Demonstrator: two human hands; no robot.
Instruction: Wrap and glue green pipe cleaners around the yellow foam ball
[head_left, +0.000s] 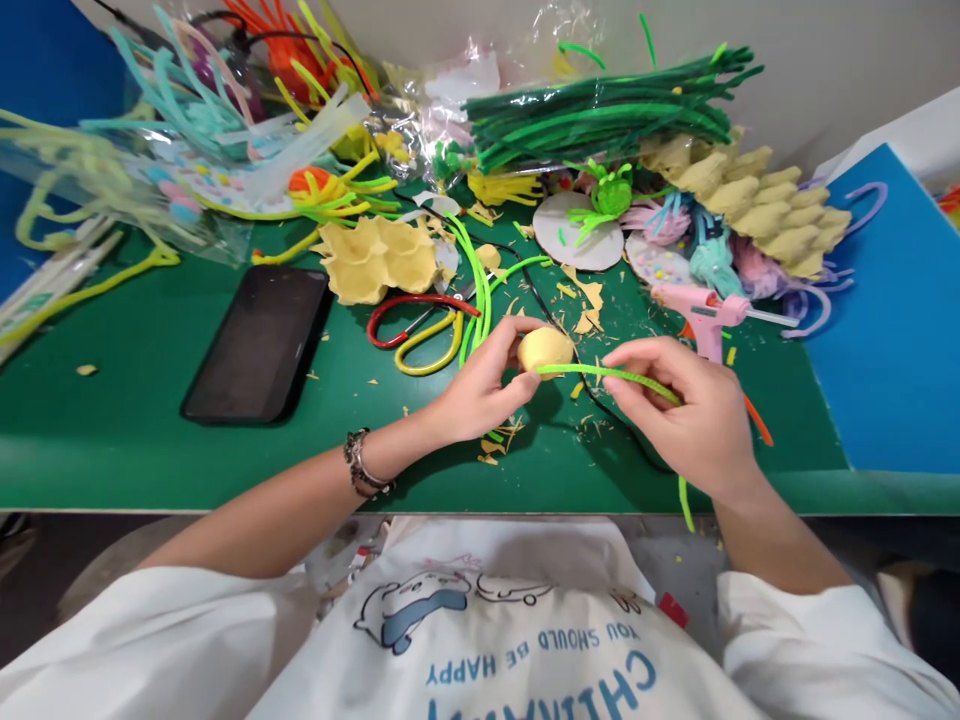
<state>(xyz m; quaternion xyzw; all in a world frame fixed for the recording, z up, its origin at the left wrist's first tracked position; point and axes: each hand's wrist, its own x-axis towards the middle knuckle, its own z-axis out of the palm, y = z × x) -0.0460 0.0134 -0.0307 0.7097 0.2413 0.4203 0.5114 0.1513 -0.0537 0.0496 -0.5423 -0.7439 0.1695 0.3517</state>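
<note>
My left hand [493, 385] grips a small rounded piece of yellow egg carton [546, 350] between thumb and fingers. A bright green pipe cleaner [592, 369] lies along the lower edge of that piece, its end close to my left thumb. Farther along, my right hand [682, 410] pinches the same pipe cleaner, and its other end hangs below the palm near the table's front edge. Just behind my left hand lie more light green pipe cleaners [480, 290] across scissors [427, 335] with red and yellow handles.
On the green table [97, 440], a black phone [259, 345] lies left and a pink glue gun [705, 310] right. Behind are egg carton pieces [379, 260], bagged dark green pipe cleaners [600, 115] and pipe-cleaner figures [611, 195]. Carton scraps [589, 300] and a black cord surround my hands.
</note>
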